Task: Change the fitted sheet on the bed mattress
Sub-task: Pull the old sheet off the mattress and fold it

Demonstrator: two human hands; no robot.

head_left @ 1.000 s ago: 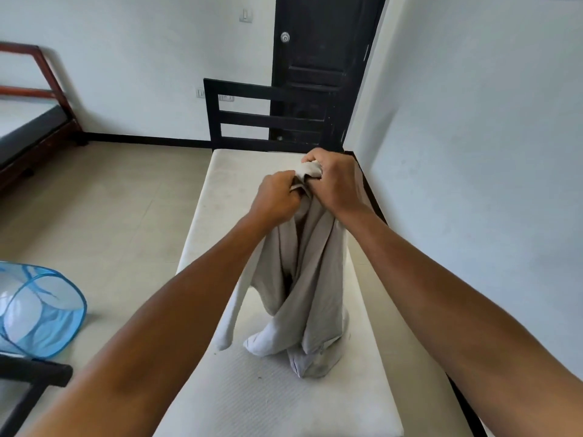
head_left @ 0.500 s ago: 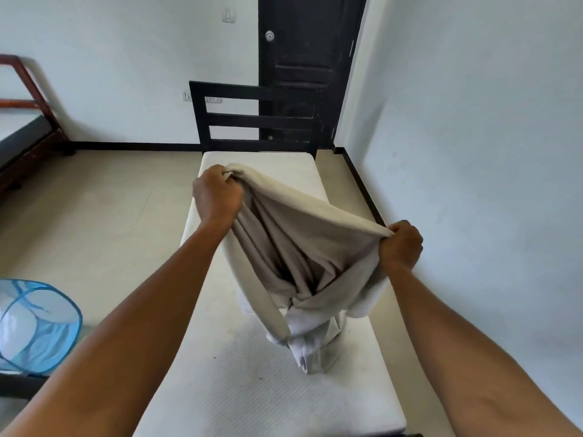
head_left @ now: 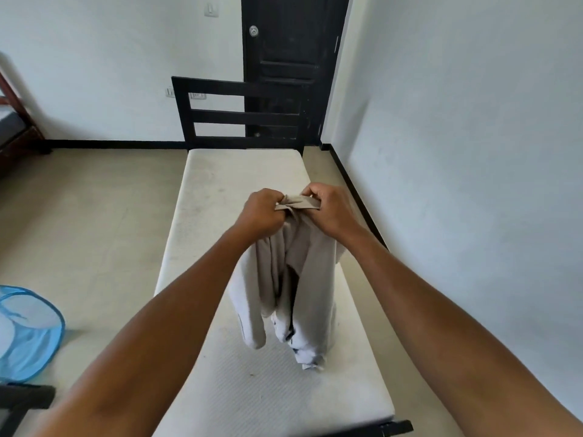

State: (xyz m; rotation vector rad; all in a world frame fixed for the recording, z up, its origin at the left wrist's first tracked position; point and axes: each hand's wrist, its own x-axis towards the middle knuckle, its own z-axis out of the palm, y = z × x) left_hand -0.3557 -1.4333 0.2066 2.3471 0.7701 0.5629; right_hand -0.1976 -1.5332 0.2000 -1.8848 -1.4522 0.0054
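Soft, even daylight fills the room, and the wall (head_left: 473,152) right of the mattress (head_left: 239,184) reads pale blue-white. The sheet (head_left: 312,279) throws only a faint shadow onto the mattress. Wide-angle distortion bows the frame edges, and detail is slightly soft.

We're in a plain bedroom here: a bare white mattress (head_left: 220,190) against a dark slatted headboard (head_left: 239,116), a second bed (head_left: 12,127) far left, a black door (head_left: 290,58), and a blue mesh laundry hamper (head_left: 28,335) on the floor.

White mattress (head_left: 239,184) on black bed frame (head_left: 239,116); blue hamper (head_left: 28,335) on floor (head_left: 94,216).
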